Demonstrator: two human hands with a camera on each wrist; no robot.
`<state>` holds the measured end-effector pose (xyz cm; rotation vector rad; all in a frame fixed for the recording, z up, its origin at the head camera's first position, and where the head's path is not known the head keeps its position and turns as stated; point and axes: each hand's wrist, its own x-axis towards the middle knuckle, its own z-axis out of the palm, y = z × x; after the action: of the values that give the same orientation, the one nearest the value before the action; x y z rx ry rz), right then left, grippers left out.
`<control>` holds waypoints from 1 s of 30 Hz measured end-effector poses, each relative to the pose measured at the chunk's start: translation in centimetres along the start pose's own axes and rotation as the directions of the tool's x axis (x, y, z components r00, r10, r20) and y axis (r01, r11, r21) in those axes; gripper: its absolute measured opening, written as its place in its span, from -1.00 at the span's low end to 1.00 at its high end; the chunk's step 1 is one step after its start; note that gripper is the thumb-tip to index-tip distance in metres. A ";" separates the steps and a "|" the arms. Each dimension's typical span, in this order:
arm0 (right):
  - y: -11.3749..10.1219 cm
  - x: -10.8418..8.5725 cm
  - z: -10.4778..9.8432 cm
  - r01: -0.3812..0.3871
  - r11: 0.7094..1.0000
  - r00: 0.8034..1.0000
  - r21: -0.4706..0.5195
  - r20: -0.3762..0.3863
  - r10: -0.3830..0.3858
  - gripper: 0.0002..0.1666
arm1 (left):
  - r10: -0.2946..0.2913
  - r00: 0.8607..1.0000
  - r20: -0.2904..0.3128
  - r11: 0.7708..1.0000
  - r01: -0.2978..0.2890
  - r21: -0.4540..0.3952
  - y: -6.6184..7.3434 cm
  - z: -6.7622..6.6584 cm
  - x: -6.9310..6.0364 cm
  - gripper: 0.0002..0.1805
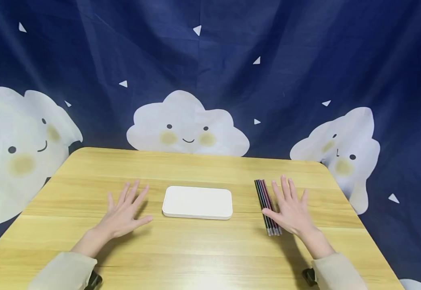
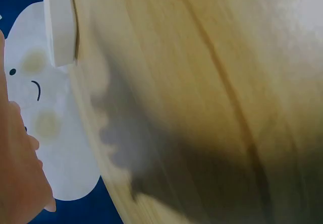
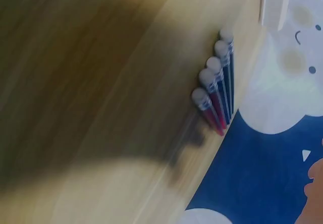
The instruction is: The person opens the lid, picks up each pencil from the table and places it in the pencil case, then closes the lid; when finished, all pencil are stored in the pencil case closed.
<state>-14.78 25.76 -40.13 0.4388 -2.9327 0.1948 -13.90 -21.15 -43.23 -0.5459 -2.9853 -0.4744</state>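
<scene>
A white, flat, round-cornered box (image 1: 197, 202) lies in the middle of the table. To its right, several dark pencils (image 1: 263, 197) lie side by side, their eraser ends toward the near edge; the right wrist view shows the white erasers and metal bands of the pencils (image 3: 216, 99) up close. My left hand (image 1: 123, 215), fingers spread, hovers left of the box and holds nothing. My right hand (image 1: 291, 211) is spread above and beside the pencils. Its thumb overlaps them in the head view, while the right wrist view shows the hand (image 3: 312, 199) apart from them.
The wooden table (image 1: 196, 253) has rounded far corners. Behind it hangs a dark blue curtain (image 1: 225, 52) with smiling clouds and small white triangles. Dark wrist straps (image 1: 309, 277) show beneath the pale sleeves (image 1: 339, 272). Both hands cast shadows on the tabletop.
</scene>
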 end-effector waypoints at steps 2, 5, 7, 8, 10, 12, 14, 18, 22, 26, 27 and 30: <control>-0.4 0.3 0.0 0.013 1.000 1.000 0.002 0.001 -0.013 0.05 | 0.019 1.000 -0.009 1.000 -0.019 0.000 -0.1 0.2 0.2 -0.03; -1.3 0.8 0.0 0.034 0.999 0.999 0.014 0.006 -0.034 0.06 | 0.052 0.998 -0.031 0.999 -0.052 -0.002 -0.3 0.4 0.7 -0.01; -2.0 1.2 0.0 0.054 0.998 0.999 0.028 0.004 -0.054 0.07 | 0.065 0.997 -0.047 0.998 -0.065 -0.008 -0.3 0.6 1.0 0.00; -2.3 1.4 0.0 0.063 0.997 0.998 0.034 0.004 -0.063 0.07 | 0.067 0.997 -0.050 0.998 -0.067 -0.011 -0.4 0.7 1.2 0.01; -3.0 1.7 -0.1 0.082 0.996 0.997 0.044 0.000 -0.082 0.09 | 0.071 0.996 -0.054 0.997 -0.072 -0.016 -0.4 1.0 1.6 0.05; -3.7 2.0 0.0 0.102 0.994 0.995 0.044 -0.011 -0.102 0.10 | 0.080 0.996 -0.046 0.996 -0.081 -0.026 -0.3 1.1 2.1 0.08; -4.3 2.4 0.0 0.123 0.992 0.992 0.037 -0.017 -0.122 0.10 | 0.086 0.996 -0.029 0.995 -0.088 -0.044 -0.2 1.3 2.7 0.11; -5.6 3.0 0.3 0.159 0.986 0.987 0.050 -0.012 -0.159 0.09 | 0.089 0.996 0.002 0.992 -0.089 -0.088 0.0 1.5 3.6 0.16; -7.0 3.6 0.9 0.197 0.977 0.980 0.080 -0.002 -0.197 0.08 | 0.080 0.997 0.013 0.991 -0.078 -0.110 0.2 1.9 4.3 0.19; -8.2 4.0 1.6 0.224 0.969 0.974 0.101 0.009 -0.226 0.07 | 0.072 0.997 0.012 0.988 -0.070 -0.138 0.2 2.5 4.7 0.21; -8.5 4.1 1.8 0.225 0.968 0.973 0.108 0.017 -0.228 0.07 | 0.072 0.997 0.013 0.987 -0.069 -0.144 0.3 2.6 4.8 0.22; -9.3 4.2 2.4 0.230 0.965 0.970 0.129 0.045 -0.238 0.06 | 0.074 0.997 0.023 0.985 -0.070 -0.156 0.4 3.0 4.9 0.22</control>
<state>-16.29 15.42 -40.71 0.8178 -2.9039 0.3361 -18.42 -18.23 -45.42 -0.6764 -2.9600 -0.7025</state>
